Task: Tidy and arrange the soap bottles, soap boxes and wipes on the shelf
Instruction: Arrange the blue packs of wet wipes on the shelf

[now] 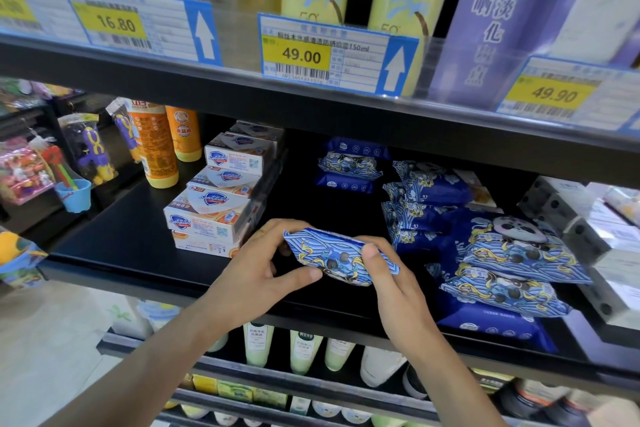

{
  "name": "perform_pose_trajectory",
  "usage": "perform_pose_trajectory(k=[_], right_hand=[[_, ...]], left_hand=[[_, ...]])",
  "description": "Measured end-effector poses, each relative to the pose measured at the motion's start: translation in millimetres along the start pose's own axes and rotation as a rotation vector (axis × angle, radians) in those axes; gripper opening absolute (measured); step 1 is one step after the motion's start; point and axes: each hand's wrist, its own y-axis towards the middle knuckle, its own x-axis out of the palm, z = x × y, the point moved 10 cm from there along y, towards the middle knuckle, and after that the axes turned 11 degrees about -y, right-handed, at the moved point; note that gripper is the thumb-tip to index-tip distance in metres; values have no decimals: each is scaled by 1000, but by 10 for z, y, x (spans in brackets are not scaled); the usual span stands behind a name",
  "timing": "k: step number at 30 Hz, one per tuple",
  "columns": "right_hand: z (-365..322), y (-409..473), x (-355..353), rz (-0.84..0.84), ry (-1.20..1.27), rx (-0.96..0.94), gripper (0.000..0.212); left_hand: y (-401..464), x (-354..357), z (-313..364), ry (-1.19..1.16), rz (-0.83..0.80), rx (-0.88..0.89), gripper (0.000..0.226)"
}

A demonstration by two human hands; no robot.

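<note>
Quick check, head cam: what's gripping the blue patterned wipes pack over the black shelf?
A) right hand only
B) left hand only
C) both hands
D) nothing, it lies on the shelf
C: the left hand and the right hand each pinch an end of the wipes pack, holding it above the shelf between the soap boxes and the wipes pile.

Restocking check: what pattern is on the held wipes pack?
Blue and white waves with yellow swirls on the wipes pack, seen in the head view.
</note>
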Motion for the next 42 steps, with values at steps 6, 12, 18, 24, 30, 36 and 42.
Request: perform_pose_trajectory(k=[6,12,18,24,30,36,42], right_hand=[[-34,-26,-41,44,12,-26,43],[-32,-35,-45,94,-26,-76,76],[-67,-58,-24,80,-136,-123,108],[-100,-62,-22,115,-271,-170,115],[-165,-71,-5,149,-366,-258,90],[-282,-126,-23,273,-550,-333,73],[-589,-131,100,206,-854,-408,71]], left_hand=[[1,-35,-108,9,7,-88,39],[1,-48,-92,-55,96,-173,43],[-14,-30,-46,-111,117,-222,43],[-32,-51,-128,-95,122,-277,55],[-35,-58,-112,-66,135,-285,52],[-23,-46,-117,-59,103,-288,57],[25,5,-78,62,30,-289,76]])
